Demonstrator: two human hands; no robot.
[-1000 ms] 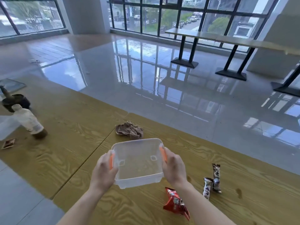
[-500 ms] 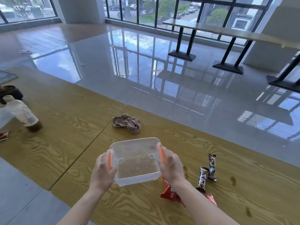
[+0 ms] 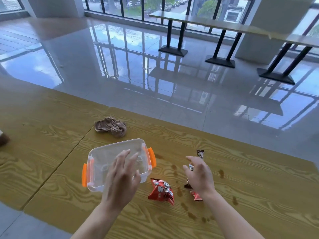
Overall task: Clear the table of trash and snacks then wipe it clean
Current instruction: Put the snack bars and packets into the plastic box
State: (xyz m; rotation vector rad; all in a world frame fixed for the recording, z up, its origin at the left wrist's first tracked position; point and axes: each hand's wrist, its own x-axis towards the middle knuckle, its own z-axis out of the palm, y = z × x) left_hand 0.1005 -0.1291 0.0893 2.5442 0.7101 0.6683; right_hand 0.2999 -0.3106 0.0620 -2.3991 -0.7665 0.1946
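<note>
A clear plastic box (image 3: 103, 159) with orange side clips rests on the wooden table (image 3: 241, 195). My left hand (image 3: 123, 178) hovers over the box's near right part, fingers spread, holding nothing. My right hand (image 3: 200, 175) is open above two dark snack bars (image 3: 200, 153), partly hiding them. A red snack packet (image 3: 162, 191) lies between my hands. A second red wrapper (image 3: 196, 196) peeks out under my right wrist. A crumpled brown cloth (image 3: 111, 125) lies beyond the box.
Brown spill stains (image 3: 221, 173) dot the table around the snacks. A second wooden table (image 3: 34, 135) adjoins on the left, with a brown object (image 3: 3, 139) at the frame's left edge. Glossy tiled floor and black-legged tables (image 3: 222, 42) lie beyond.
The box was held in both hands; now it sits on the table and both hands have let go. My right hand has moved right, over the snack bars.
</note>
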